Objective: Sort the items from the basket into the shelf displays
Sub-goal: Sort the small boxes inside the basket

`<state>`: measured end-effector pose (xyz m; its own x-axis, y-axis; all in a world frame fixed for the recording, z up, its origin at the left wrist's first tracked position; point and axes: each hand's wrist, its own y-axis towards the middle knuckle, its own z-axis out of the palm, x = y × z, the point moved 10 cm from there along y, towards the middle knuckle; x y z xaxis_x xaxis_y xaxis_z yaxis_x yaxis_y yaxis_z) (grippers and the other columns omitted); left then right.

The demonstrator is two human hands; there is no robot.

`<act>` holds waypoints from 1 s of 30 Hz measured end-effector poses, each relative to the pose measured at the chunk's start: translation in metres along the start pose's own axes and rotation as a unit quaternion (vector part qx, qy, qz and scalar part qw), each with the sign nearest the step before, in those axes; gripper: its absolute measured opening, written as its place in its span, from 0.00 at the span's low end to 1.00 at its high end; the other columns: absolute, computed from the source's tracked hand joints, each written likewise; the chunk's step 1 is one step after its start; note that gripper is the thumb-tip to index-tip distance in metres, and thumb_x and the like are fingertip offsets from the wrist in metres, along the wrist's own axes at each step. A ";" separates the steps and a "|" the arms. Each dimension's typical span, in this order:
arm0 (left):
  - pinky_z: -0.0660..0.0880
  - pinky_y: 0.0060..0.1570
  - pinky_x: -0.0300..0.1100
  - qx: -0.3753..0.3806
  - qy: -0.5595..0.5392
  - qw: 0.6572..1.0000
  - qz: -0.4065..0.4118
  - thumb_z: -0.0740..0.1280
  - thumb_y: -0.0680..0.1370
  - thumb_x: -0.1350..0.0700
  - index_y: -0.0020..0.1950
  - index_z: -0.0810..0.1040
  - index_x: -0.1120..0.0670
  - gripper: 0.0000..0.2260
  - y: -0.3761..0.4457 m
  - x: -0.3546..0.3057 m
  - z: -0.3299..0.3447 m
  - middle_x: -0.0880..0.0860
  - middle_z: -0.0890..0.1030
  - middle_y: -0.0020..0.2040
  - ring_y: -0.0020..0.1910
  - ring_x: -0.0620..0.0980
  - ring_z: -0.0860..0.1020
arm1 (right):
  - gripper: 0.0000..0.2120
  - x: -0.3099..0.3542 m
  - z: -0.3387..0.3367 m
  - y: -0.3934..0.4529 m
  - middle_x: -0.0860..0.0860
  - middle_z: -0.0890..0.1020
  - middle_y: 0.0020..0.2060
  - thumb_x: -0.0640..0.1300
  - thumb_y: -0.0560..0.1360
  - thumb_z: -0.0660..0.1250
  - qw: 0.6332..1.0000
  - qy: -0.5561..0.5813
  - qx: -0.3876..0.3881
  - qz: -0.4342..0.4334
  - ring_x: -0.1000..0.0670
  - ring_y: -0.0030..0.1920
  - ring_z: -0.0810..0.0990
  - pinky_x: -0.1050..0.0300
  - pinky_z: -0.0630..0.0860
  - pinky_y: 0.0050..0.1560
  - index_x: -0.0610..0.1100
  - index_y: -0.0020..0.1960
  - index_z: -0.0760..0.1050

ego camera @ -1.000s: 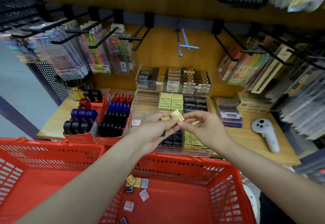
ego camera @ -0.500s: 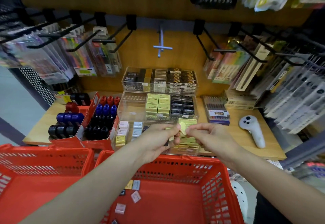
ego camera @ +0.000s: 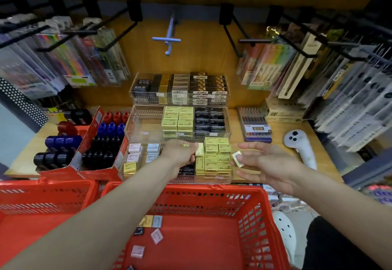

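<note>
My left hand (ego camera: 180,153) hovers over the front clear display tray (ego camera: 127,176) and pinches a small yellow box (ego camera: 199,149) at the edge of the yellow stack (ego camera: 217,155). To the right of that stack, my right hand (ego camera: 263,163) pinches another small yellow box (ego camera: 237,159) at its fingertips. Below both arms stands the red basket (ego camera: 212,197), with several small boxes lying on its floor: yellow (ego camera: 146,221), pale blue (ego camera: 157,221), pink (ego camera: 137,251), white (ego camera: 157,235) and black (ego camera: 139,231).
A second red basket (ego camera: 42,195) stands to the left. Red cartons of black, blue and red items (ego camera: 101,142) sit left of the trays. Two more clear tiers (ego camera: 180,121) rise behind. A white controller (ego camera: 301,146) lies right. Hooks with hanging packs (ego camera: 318,68) jut out above.
My hands, which met over one yellow box, have parted. The left went down to the yellow stack, the right moved off to the right. The view dropped closer to the shelf.
</note>
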<state>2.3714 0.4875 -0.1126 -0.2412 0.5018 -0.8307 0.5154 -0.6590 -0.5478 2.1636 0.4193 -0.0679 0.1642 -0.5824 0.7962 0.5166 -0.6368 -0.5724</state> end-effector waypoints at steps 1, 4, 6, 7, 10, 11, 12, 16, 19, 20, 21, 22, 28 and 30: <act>0.79 0.34 0.34 -0.002 0.011 1.000 0.005 0.71 0.78 0.59 0.44 0.78 0.56 0.04 0.001 -0.001 0.002 0.52 0.80 0.39 0.27 0.43 0.74 | 0.17 0.002 -0.001 0.001 0.44 0.86 0.43 0.30 0.73 0.70 1.000 -0.013 -0.005 -0.013 0.48 0.46 0.86 0.55 0.83 0.41 0.39 0.60 0.75; 0.78 0.36 0.37 -0.010 0.055 0.998 0.027 0.71 0.78 0.57 0.43 0.78 0.54 0.05 0.004 -0.006 0.004 0.52 0.79 0.36 0.28 0.44 0.75 | 0.15 0.005 0.000 0.005 0.42 0.86 0.48 0.30 0.72 0.71 0.998 -0.049 -0.006 -0.041 0.47 0.48 0.86 0.59 0.83 0.46 0.37 0.58 0.76; 0.77 0.40 0.39 -0.019 0.073 0.996 0.039 0.71 0.78 0.56 0.43 0.78 0.53 0.05 0.004 -0.008 0.004 0.52 0.79 0.35 0.28 0.44 0.75 | 0.13 0.004 0.001 0.006 0.41 0.85 0.49 0.30 0.72 0.71 0.997 -0.052 -0.004 -0.050 0.46 0.48 0.86 0.61 0.82 0.46 0.37 0.56 0.78; 0.77 0.42 0.40 -0.024 0.078 0.996 0.044 0.71 0.78 0.56 0.43 0.78 0.52 0.05 0.004 -0.009 0.003 0.52 0.80 0.36 0.29 0.45 0.75 | 0.13 0.003 0.001 0.007 0.40 0.85 0.49 0.30 0.72 0.71 0.997 -0.048 -0.005 -0.053 0.45 0.49 0.86 0.61 0.82 0.46 0.36 0.56 0.78; 0.78 0.47 0.42 -0.040 0.077 0.995 0.056 0.71 0.78 0.56 0.44 0.79 0.52 0.04 0.004 -0.011 0.001 0.53 0.80 0.40 0.30 0.45 0.76 | 0.12 0.001 -0.003 0.008 0.40 0.85 0.49 0.28 0.72 0.71 0.997 -0.041 -0.015 -0.057 0.45 0.48 0.86 0.62 0.82 0.45 0.36 0.54 0.80; 0.78 0.47 0.42 -0.042 0.074 0.995 0.056 0.71 0.78 0.56 0.45 0.79 0.53 0.03 0.004 -0.011 0.001 0.53 0.80 0.40 0.30 0.46 0.76 | 0.12 0.000 -0.005 0.009 0.40 0.85 0.48 0.28 0.71 0.71 0.997 -0.043 -0.018 -0.057 0.45 0.48 0.86 0.62 0.82 0.45 0.37 0.54 0.80; 0.78 0.47 0.42 -0.044 0.072 0.995 0.057 0.71 0.78 0.56 0.47 0.79 0.53 0.03 0.004 -0.011 0.001 0.53 0.80 0.40 0.30 0.46 0.76 | 0.12 -0.001 -0.005 0.009 0.40 0.85 0.48 0.28 0.71 0.71 0.997 -0.046 -0.019 -0.057 0.44 0.48 0.86 0.62 0.82 0.45 0.37 0.53 0.80; 0.78 0.47 0.42 -0.040 0.075 0.995 0.057 0.71 0.78 0.57 0.51 0.80 0.55 0.03 0.004 -0.010 0.002 0.53 0.80 0.40 0.31 0.46 0.76 | 0.14 -0.004 -0.007 0.012 0.41 0.85 0.46 0.27 0.70 0.72 0.996 -0.046 -0.030 -0.065 0.44 0.47 0.86 0.62 0.82 0.45 0.37 0.54 0.80; 0.78 0.43 0.41 -0.035 0.083 0.994 0.066 0.70 0.79 0.58 0.48 0.81 0.52 0.02 0.004 -0.012 0.002 0.54 0.81 0.47 0.31 0.46 0.76 | 0.14 -0.005 -0.009 0.014 0.40 0.83 0.49 0.29 0.70 0.73 0.996 -0.053 -0.036 -0.069 0.44 0.47 0.86 0.61 0.82 0.46 0.37 0.54 0.79; 0.77 0.40 0.39 -0.033 0.090 0.993 0.067 0.70 0.79 0.58 0.48 0.81 0.51 0.03 0.004 -0.012 0.002 0.54 0.81 0.48 0.31 0.45 0.76 | 0.13 -0.006 -0.009 0.015 0.40 0.83 0.49 0.30 0.70 0.73 0.995 -0.057 -0.035 -0.069 0.45 0.47 0.86 0.61 0.82 0.47 0.38 0.54 0.79; 0.76 0.37 0.37 -0.031 0.095 0.993 0.067 0.70 0.79 0.59 0.47 0.81 0.51 0.03 0.004 -0.013 0.002 0.53 0.81 0.48 0.31 0.45 0.76 | 0.12 -0.006 -0.009 0.015 0.40 0.83 0.49 0.30 0.71 0.73 0.995 -0.059 -0.035 -0.071 0.46 0.47 0.86 0.61 0.82 0.47 0.38 0.53 0.79; 0.75 0.34 0.36 -0.029 0.101 0.992 0.067 0.70 0.79 0.59 0.47 0.81 0.51 0.04 0.004 -0.013 0.001 0.52 0.81 0.47 0.30 0.45 0.76 | 0.12 -0.005 -0.008 0.015 0.41 0.83 0.48 0.30 0.71 0.73 0.995 -0.059 -0.036 -0.075 0.46 0.46 0.86 0.61 0.82 0.46 0.38 0.53 0.80; 0.75 0.35 0.37 -0.020 0.084 0.995 0.050 0.69 0.80 0.59 0.46 0.80 0.50 0.04 0.006 -0.010 0.000 0.51 0.80 0.42 0.29 0.45 0.75 | 0.10 0.005 -0.008 0.012 0.42 0.80 0.50 0.32 0.71 0.74 0.982 -0.125 -0.067 -0.129 0.47 0.42 0.86 0.62 0.81 0.44 0.40 0.51 0.80; 0.76 0.40 0.40 -0.023 0.045 0.998 0.038 0.68 0.80 0.60 0.50 0.80 0.53 0.03 0.005 -0.005 -0.007 0.53 0.80 0.43 0.31 0.46 0.75 | 0.09 0.007 -0.007 0.013 0.43 0.82 0.47 0.35 0.70 0.76 0.974 -0.163 -0.081 -0.137 0.50 0.42 0.85 0.59 0.81 0.48 0.43 0.48 0.82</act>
<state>2.3808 0.4853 -0.1107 -0.1272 0.5010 -0.8560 0.5665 -0.6717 -0.4774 2.1655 0.4031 -0.0714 0.3101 -0.2056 0.9282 0.4435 -0.8323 -0.3325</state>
